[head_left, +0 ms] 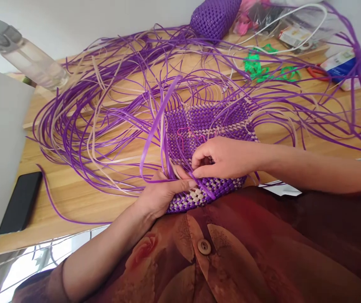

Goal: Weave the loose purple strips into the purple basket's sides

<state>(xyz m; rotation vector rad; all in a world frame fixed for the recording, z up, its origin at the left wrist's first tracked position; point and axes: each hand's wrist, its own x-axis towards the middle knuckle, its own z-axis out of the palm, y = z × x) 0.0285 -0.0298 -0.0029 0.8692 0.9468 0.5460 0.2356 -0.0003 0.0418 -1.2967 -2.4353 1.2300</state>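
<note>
A partly woven piece [207,120] of purple and beige plastic strips lies at the table's front edge against my body. Its near part [196,198] has a looser purple-and-beige check. My left hand [168,187] grips the weave's left edge, thumb on top, with strips running between its fingers. My right hand [210,162] pinches a purple strip [204,187] close to the left thumb, its fingers curled. A wide purple strip [158,122] loops up from the left hand. Long loose strips spread from the weave to both sides. The fingertips are partly hidden.
A phone [20,203] lies at the left edge and a bottle [32,59] stands behind it. At the back are a purple woven piece [213,21], a white cable [321,25] and plastic bags [267,17]. Green strips [253,65] lie near a blue packet [341,67].
</note>
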